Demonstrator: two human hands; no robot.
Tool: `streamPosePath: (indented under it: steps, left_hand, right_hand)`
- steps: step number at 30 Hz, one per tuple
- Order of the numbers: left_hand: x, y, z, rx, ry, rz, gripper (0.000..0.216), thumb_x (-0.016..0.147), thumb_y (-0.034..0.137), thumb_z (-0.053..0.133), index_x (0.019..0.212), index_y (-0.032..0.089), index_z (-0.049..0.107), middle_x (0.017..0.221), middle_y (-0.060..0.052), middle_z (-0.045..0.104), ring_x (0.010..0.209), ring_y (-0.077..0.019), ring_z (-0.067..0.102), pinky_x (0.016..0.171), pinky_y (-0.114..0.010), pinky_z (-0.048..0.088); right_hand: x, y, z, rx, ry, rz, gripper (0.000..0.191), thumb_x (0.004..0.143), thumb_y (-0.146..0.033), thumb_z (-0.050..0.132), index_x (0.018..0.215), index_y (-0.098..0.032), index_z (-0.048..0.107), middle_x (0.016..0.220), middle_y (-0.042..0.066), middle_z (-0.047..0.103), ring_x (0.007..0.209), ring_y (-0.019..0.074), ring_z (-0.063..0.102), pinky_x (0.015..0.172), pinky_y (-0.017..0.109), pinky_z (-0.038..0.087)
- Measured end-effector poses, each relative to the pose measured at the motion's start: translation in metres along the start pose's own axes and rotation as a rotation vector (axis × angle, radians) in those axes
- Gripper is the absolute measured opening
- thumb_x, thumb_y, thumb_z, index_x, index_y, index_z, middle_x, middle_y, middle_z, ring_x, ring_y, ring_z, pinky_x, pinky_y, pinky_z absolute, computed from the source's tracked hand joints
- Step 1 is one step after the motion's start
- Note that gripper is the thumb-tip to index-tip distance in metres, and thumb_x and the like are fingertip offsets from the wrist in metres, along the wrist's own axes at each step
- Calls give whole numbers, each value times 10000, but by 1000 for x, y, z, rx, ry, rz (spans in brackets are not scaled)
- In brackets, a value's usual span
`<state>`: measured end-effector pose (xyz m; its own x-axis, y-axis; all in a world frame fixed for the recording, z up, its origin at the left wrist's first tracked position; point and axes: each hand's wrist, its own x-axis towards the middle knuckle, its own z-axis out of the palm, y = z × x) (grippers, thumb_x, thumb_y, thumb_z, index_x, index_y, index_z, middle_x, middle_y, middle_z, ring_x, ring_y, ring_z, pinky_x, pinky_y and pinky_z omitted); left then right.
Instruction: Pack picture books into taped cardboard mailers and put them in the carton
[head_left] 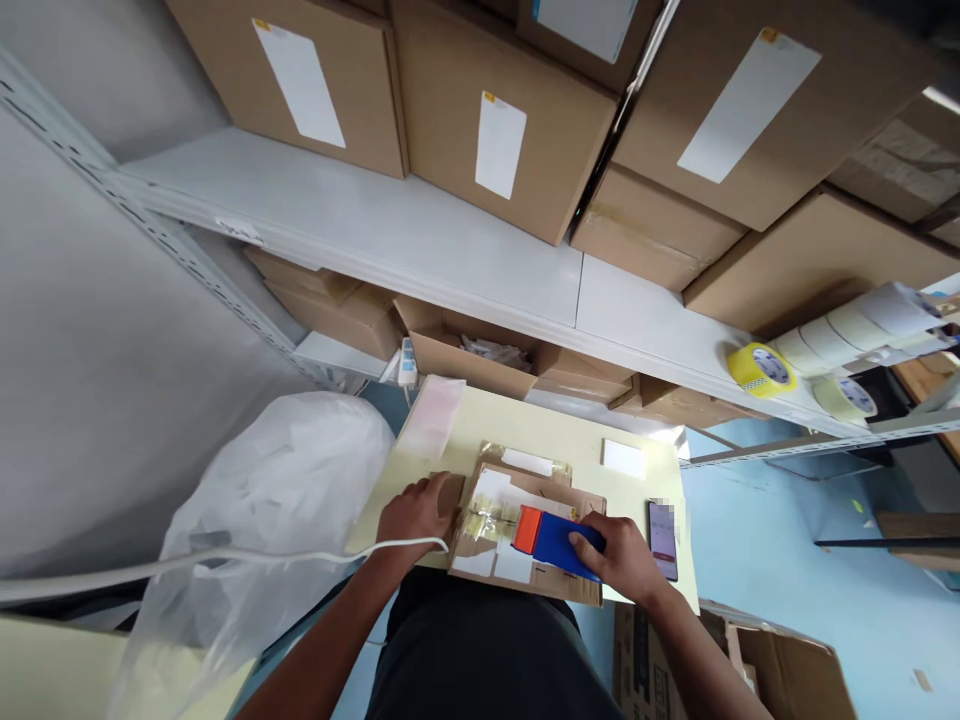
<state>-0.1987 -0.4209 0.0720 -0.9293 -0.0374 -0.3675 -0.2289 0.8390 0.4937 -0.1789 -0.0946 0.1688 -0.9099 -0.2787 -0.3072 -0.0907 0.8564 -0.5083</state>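
A flattish cardboard box (551,577) with torn white labels and clear tape lies near the front edge of the cream table (480,410). At its left side my left hand (414,515) is closed on a raised cardboard flap (451,497); the thumb is hidden. My right hand (619,555) grips a flat blue tool with an orange-red end (559,543), held over the box's top. The orange end points left, above the taped, labelled area. Behind the box sits a smaller taped piece of cardboard with a white label (527,462).
A phone (662,540) and a white card (623,458) lie on the table's right. A white cable (300,556) crosses my left wrist. Left stands a large plastic bag (277,490). Ahead, a shelf (450,235) carries cartons and tape rolls (761,370). An open carton (787,665) is lower right.
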Motion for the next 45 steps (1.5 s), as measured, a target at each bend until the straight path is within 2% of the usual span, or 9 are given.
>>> streamPosePath:
  steps: [3, 7, 16, 19, 23, 26, 34, 39, 45]
  left_hand:
    - [-10, 0, 6, -312, 2, 117, 472, 909, 373, 521, 1348, 226, 615, 1290, -104, 728, 1174, -248, 692, 1000, -373, 532]
    - [-25, 4, 17, -534, -124, 132, 734, 868, 505, 574, 1513, 169, 473, 1439, -136, 648, 1320, -283, 624, 1043, -391, 544]
    - [-34, -13, 42, -235, -177, 178, 1048, 850, 467, 652, 1671, 238, 43, 1595, -181, 471, 1387, -348, 557, 1065, -488, 523]
    - [-27, -18, 46, -5, -38, 365, 1196, 810, 529, 711, 1666, 238, -72, 1639, -222, 379, 1431, -411, 490, 1056, -559, 516]
    - [-4, 3, 48, 304, 138, 809, 1316, 698, 693, 753, 1671, 154, 50, 1707, -252, 168, 1545, -484, 232, 1204, -626, 307]
    - [14, 25, 55, 428, 164, 967, 1279, 736, 753, 660, 1654, 66, 94, 1690, -287, 201, 1547, -469, 246, 1235, -607, 212]
    - [27, 25, 59, 558, 219, 1022, 1147, 820, 750, 565, 1635, 37, 187, 1646, -287, 327, 1524, -442, 322, 1234, -598, 208]
    - [24, 26, 52, 575, 254, 1019, 1157, 826, 783, 537, 1654, 77, 144, 1669, -258, 299, 1515, -441, 341, 1229, -592, 243]
    - [20, 43, 52, 611, 227, 1080, 1111, 850, 769, 534, 1658, 104, 162, 1686, -239, 271, 1526, -430, 322, 1247, -581, 211]
  right_hand:
    - [0, 0, 1, -15, 9, 0, 353, 965, -482, 501, 786, -220, 655, 707, 30, 695, 644, 170, 630, 619, 263, 382]
    - [1, 1, 4, -38, 21, -3, 344, 972, -475, 503, 805, -220, 664, 730, 44, 721, 655, 179, 651, 625, 267, 384]
    - [0, -3, -2, -80, 17, 36, 305, 967, -462, 560, 876, -211, 709, 796, 62, 765, 715, 194, 690, 644, 265, 399]
    - [-1, -5, -6, -93, 7, 41, 327, 963, -485, 570, 906, -202, 723, 839, 73, 781, 757, 208, 707, 664, 269, 417]
    - [-1, -2, -11, -105, 5, 6, 375, 961, -520, 569, 936, -189, 743, 885, 93, 795, 789, 226, 724, 673, 282, 430]
    - [1, 3, -12, -114, 0, -6, 406, 954, -540, 571, 942, -180, 757, 884, 106, 798, 770, 232, 729, 658, 288, 436]
    - [0, 21, -27, -72, -10, -51, 463, 924, -595, 591, 931, -175, 785, 870, 128, 798, 779, 269, 734, 631, 304, 444]
    - [-29, 74, -46, 25, 76, 8, 335, 910, -490, 632, 839, -195, 774, 772, 91, 779, 675, 210, 687, 606, 280, 398]
    - [-59, 138, -40, 163, 120, -72, 249, 885, -424, 640, 848, -212, 767, 724, 43, 750, 599, 158, 603, 581, 257, 359]
